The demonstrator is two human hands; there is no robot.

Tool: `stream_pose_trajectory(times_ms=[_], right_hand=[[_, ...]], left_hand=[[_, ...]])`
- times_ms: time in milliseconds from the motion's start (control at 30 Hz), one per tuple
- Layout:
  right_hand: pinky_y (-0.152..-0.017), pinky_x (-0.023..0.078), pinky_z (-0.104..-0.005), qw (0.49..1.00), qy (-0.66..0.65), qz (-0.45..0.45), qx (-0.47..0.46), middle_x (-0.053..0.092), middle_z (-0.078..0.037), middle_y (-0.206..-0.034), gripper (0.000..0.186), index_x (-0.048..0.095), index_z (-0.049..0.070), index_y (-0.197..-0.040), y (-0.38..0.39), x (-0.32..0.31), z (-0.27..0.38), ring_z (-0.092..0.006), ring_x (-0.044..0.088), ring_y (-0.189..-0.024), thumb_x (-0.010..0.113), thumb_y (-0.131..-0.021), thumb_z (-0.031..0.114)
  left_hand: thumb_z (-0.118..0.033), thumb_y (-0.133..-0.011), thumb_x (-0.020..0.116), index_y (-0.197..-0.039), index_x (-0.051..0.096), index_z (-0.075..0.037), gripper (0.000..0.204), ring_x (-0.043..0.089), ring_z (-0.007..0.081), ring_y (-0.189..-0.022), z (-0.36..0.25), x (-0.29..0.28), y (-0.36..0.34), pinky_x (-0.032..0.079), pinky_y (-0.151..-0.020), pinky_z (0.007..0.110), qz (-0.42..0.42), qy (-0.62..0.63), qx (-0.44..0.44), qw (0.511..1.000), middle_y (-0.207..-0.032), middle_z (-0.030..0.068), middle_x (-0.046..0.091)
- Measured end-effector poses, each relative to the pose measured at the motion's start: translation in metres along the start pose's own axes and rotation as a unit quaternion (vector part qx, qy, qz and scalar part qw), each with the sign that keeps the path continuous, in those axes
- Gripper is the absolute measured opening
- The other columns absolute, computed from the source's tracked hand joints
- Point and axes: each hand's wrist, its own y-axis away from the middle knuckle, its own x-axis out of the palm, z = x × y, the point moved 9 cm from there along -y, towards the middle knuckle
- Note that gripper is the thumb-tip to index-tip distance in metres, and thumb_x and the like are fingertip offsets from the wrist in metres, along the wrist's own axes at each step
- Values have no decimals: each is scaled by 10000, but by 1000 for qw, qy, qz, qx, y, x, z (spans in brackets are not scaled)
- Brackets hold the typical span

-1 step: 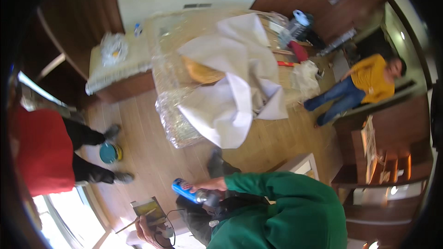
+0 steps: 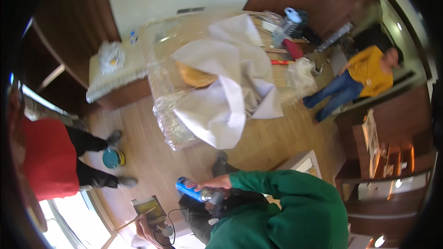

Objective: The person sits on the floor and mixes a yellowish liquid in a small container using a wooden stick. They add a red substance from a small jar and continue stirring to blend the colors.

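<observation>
My right hand [image 2: 218, 182], in a green sleeve [image 2: 281, 189], is closed around a blue spray-type can [image 2: 188, 186] with a grey end. The can lies tilted in front of my dark-clothed body. At the lower left, my left hand [image 2: 146, 231] is closed on a thin wooden stick [image 2: 131, 220], seen at a slant. Just beyond these fingers is a dark, flat rectangular piece [image 2: 150, 207]; whether the hand holds it too is unclear. A thin black cable [image 2: 174, 223] loops beside this hand. My dark shoe [image 2: 221, 157] shows past the can.
A plastic-wrapped bed-like platform [image 2: 168, 124] bears crumpled white sheeting [image 2: 221, 110] and a yellow-brown bundle [image 2: 196, 74]. One person in red [image 2: 50, 159] stands left by a teal bucket [image 2: 110, 158]; another in yellow [image 2: 371, 71] stands right. A wrapped bench [image 2: 99, 83] stands back left.
The whole view has shifted slightly. The blue can and my right hand appear a little farther right and its tilt differs slightly. Both hands keep their grip.
</observation>
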Motion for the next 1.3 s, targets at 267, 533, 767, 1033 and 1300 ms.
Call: stream_pose_trajectory(times_ms=[267, 533, 767, 1033, 1300], right_hand=[[-730, 482, -512, 961, -138, -204, -127, 694, -79, -1037, 789, 653, 202, -1189, 218, -118, -137, -280, 641, -981, 640, -709, 828], [-793, 454, -530, 845, -444, -166, -249, 664, -80, -1091, 701, 641, 211, -1131, 279, -214, -349, -308, 608, -1007, 588, -777, 814], [-753, 432, -495, 674, -637, -175, -331, 673, -49, -1012, 680, 637, 221, -1098, 290, -247, -470, -294, 620, -922, 634, -747, 804], [-668, 418, -461, 469, -778, -152, -390, 655, -61, -935, 662, 619, 215, -991, 280, -241, -529, -288, 626, -888, 628, -738, 827], [-660, 450, -489, 280, -836, -173, -440, 650, -155, -963, 745, 635, 151, -947, 272, -224, -576, -457, 610, -893, 556, -719, 856]], left_hand=[[-203, -959, 563, -1031, 646, 56, 282, 625, 201, -559, -114, 192, 63, 463, -479, 309, 229, -179, 251, 923, -763, 147, 628], [-276, -957, 614, -940, 643, 67, 345, 539, 207, -443, -139, 445, 174, 420, -413, 302, 339, 24, 23, 940, -801, 175, 677], [-253, -965, 627, -978, 655, 79, 334, 553, 224, -482, -203, 662, 249, 441, -443, 316, 480, 67, 119, 867, -881, 184, 692], [-206, -941, 651, -961, 657, 99, 306, 584, 231, -530, -219, 850, 302, 436, -411, 319, 532, 142, 107, 828, -875, 175, 684], [-203, -918, 683, -903, 673, 41, 245, 555, 206, -436, -181, 1000, 353, 428, -398, 310, 560, 145, 106, 809, -754, 130, 648]])
